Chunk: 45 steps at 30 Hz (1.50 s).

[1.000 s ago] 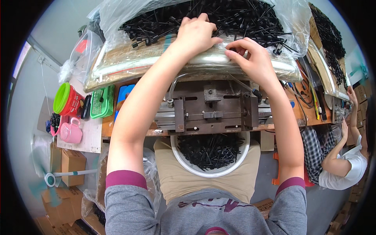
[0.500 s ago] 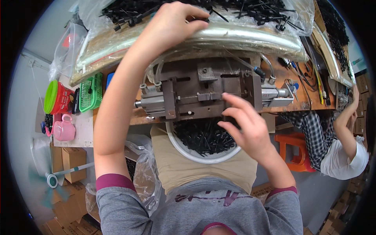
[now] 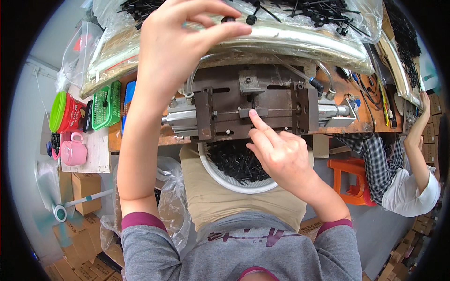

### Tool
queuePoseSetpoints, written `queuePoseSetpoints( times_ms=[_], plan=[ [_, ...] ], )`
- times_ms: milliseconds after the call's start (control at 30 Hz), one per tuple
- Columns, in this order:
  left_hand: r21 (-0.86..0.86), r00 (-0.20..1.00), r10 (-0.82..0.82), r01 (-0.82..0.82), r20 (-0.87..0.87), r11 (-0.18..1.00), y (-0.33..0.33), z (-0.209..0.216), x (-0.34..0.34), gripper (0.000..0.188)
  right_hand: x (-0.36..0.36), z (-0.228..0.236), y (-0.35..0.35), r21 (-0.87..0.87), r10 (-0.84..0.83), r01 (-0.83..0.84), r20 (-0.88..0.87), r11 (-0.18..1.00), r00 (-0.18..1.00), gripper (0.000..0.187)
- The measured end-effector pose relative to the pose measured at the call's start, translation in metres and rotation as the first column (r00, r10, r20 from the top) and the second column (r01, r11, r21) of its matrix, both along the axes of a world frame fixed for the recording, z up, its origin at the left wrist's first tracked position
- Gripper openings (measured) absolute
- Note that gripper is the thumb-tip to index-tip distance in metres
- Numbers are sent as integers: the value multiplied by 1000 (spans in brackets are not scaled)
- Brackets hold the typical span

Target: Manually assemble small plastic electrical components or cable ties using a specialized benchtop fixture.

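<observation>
My left hand [image 3: 176, 44] is raised over the near edge of a pile of black plastic pieces [image 3: 318, 11]. Its thumb and index finger close around a small black round-headed plastic piece [image 3: 228, 19], partly hidden by the fingers. My right hand [image 3: 283, 157] holds nothing. Its index finger is stretched out, its tip on a small metal block [image 3: 244, 113] in the middle of a dark metal fixture [image 3: 276, 126]; the other fingers are loosely bent. A thin dark stem shows between that block and the bracket [image 3: 251, 83] behind it.
Air cylinders [image 3: 182, 121] flank the fixture, with clear hoses. A plastic-wrapped roll [image 3: 281, 42] lies behind it. On my lap rests a white basket [image 3: 220, 180] of black pieces. Left are a green basket [image 3: 115, 105] and a pink cup [image 3: 74, 152]. A person [image 3: 408, 187] works at right.
My left hand has come back from the pile and looks larger, the black piece between its fingers. My right hand has moved left, and its index fingertip now meets the metal block.
</observation>
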<state>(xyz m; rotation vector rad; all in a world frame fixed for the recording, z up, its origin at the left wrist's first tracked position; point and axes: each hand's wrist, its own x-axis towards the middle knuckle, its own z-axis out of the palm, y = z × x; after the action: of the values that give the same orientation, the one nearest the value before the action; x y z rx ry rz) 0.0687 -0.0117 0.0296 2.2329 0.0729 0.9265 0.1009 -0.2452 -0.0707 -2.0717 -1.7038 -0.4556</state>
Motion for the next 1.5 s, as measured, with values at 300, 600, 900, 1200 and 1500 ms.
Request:
queuePoseSetpoints(
  times_ms=[300, 600, 900, 1200, 1500],
  plan=[
    [226, 999, -20, 28, -40, 974, -56, -33, -72, 34, 49, 59, 28, 210, 59, 13, -332, 978, 941, 24],
    [335, 967, 30, 58, -254, 941, -107, -99, -79, 25, 150, 97, 102, 41, -33, 57, -440, 998, 897, 28],
    [421, 938, 79, 76, -337, 904, -101, -95, -71, 25, 81, 85, 27, 351, 273, 73, -827, 934, 491, 28],
    [520, 963, 47, -184, 264, 834, -20, -11, 34, 8, 12, 14, -23, 57, 44, -25, -371, 998, 928, 27],
    [740, 996, -66, 3, 55, 673, 23, -12, 133, 13, 8, 3, -5, -42, 45, -49, -80, 998, 996, 21]
  ],
)
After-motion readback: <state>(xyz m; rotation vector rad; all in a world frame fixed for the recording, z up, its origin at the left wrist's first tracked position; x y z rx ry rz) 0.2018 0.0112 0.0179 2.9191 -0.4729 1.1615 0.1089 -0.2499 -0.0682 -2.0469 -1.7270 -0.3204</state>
